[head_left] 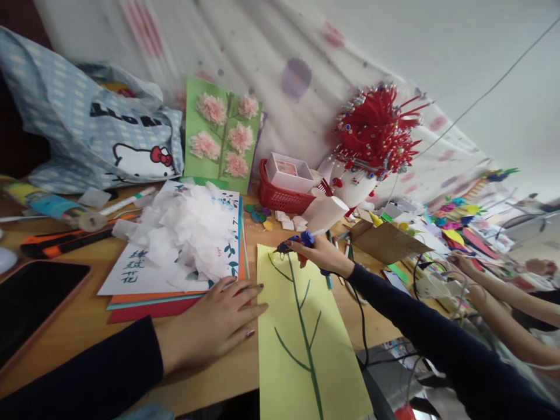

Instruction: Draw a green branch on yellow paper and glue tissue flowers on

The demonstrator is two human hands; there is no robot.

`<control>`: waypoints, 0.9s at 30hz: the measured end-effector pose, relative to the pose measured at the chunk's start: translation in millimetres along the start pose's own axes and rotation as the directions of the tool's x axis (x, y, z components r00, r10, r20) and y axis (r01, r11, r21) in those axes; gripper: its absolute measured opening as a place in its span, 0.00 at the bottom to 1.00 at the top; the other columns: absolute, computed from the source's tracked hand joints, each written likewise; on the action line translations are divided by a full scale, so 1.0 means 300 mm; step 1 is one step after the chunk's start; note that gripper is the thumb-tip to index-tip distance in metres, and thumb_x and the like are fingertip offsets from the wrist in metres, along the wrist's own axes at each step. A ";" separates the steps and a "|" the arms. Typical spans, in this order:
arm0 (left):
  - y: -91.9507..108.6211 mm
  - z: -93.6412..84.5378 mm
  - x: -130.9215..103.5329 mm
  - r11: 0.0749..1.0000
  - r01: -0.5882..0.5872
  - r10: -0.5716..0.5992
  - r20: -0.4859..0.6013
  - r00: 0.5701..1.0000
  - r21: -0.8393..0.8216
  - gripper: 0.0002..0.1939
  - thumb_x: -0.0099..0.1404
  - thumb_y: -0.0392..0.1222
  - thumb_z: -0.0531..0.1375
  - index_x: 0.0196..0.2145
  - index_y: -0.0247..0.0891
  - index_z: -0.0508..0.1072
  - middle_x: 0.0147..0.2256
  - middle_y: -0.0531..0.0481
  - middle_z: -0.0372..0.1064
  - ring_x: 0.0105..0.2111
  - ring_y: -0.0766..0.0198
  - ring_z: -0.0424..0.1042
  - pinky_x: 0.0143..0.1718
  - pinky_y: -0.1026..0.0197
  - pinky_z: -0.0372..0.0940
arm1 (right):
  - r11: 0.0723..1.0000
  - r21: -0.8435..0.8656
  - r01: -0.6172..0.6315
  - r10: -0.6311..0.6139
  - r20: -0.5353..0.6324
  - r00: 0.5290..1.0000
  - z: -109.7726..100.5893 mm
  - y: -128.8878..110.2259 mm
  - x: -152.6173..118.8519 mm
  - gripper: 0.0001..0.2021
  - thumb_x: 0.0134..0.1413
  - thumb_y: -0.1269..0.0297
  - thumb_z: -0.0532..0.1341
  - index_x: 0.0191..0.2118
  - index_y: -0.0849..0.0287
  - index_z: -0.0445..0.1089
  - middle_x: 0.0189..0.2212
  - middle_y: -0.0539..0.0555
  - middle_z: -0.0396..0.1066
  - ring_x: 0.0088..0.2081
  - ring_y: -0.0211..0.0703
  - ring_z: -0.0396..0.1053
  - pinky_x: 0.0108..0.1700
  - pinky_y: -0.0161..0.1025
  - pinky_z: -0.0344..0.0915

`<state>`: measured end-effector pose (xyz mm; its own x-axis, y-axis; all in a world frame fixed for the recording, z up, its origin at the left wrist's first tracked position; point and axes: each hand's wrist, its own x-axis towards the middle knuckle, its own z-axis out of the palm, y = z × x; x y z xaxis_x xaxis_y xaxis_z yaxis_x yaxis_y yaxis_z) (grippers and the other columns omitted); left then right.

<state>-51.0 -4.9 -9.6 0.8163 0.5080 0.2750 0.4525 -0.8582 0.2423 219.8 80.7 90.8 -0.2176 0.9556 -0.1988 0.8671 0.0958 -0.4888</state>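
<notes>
The bottom edge of the view is cutting off the lower end of a yellow sheet [280, 361], and the right hand [324, 255] is hiding most of the handle of a glue gun [294, 241]. Whether the nozzle is touching the sheet is hard to make out. A phone [39, 309] at nine o'clock from the left hand [214, 321] is running out of view, and a co-worker's forearms [507, 303] are showing partly at three o'clock from the right hand. White petals [184, 230] are overlapping too much to count.

One painted stem [301, 321] is running along the yellow sheet, with four side branches leaving it. Five pink flowers [240, 137] are sitting on one green card [209, 169] at twelve o'clock from the left hand.

The right hand is curling its fingers round the glue gun, whose nozzle is pointing over the sheet's eleven o'clock corner. The left hand is lying palm down, fingers loosely spread and gripping nothing, its fingertips reaching the sheet's left edge. The sheet is lying at three o'clock from the left hand and six o'clock from the right; the glue gun is sitting at two o'clock from the left hand, the petals at eleven
</notes>
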 end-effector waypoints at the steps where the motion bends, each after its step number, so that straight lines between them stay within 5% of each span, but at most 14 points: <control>1: 0.001 -0.002 0.001 1.000 0.002 -0.002 0.012 1.000 0.000 0.19 0.75 0.45 0.55 0.61 0.45 0.67 0.62 0.42 0.63 0.61 0.47 0.61 0.59 0.42 0.53 | 1.000 0.000 0.000 0.000 0.002 1.000 0.003 -0.001 0.003 0.25 0.60 0.45 0.56 0.21 0.58 0.69 0.20 0.54 0.75 0.26 0.41 0.70 0.32 0.37 0.61; 27: 0.004 -0.002 -0.001 0.999 0.011 -0.013 -0.057 0.998 -0.036 0.18 0.76 0.47 0.52 0.60 0.47 0.69 0.60 0.44 0.66 0.60 0.50 0.62 0.60 0.46 0.51 | 0.999 0.050 -0.011 0.011 0.001 1.000 0.015 0.010 0.010 0.27 0.61 0.41 0.56 0.21 0.58 0.69 0.21 0.54 0.75 0.25 0.40 0.70 0.32 0.36 0.64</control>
<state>-51.0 -6.1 -8.7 0.7884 0.5224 0.3249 0.4481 -0.8495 0.2785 219.8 82.5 85.0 -0.2085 0.9563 -0.2052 0.8461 0.0711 -0.5282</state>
